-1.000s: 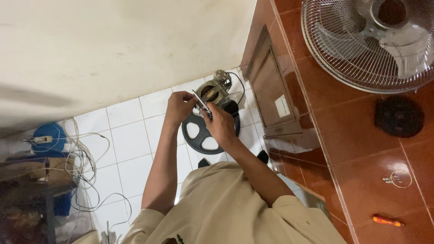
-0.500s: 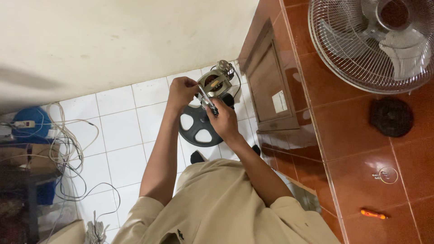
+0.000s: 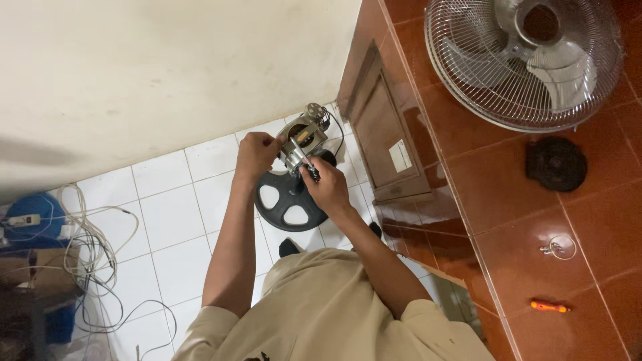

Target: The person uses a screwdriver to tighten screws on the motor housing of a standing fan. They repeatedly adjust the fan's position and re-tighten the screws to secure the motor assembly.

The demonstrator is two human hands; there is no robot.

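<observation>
A metal fan motor point(image 3: 304, 137) stands on a black round base point(image 3: 289, 200) with cut-outs, on white floor tiles near a cream wall. My left hand point(image 3: 257, 155) grips the motor's left side. My right hand point(image 3: 329, 189) is closed around a thin tool with a dark handle point(image 3: 311, 170), its tip against the motor's front. A black cable runs from the motor's right side.
On the red-brown tiled ledge at right lie a wire fan cage with blades point(image 3: 528, 60), a black round part point(image 3: 555, 164), a small clear ring point(image 3: 560, 247) and an orange screwdriver point(image 3: 548, 307). A brown wooden frame point(image 3: 384, 134) leans beside the motor. Tangled cables point(image 3: 87, 261) and a blue object point(image 3: 30, 214) sit at left.
Both hands stay on the motor. My right hand has slid slightly lower along the tool, and the view has shifted a little.
</observation>
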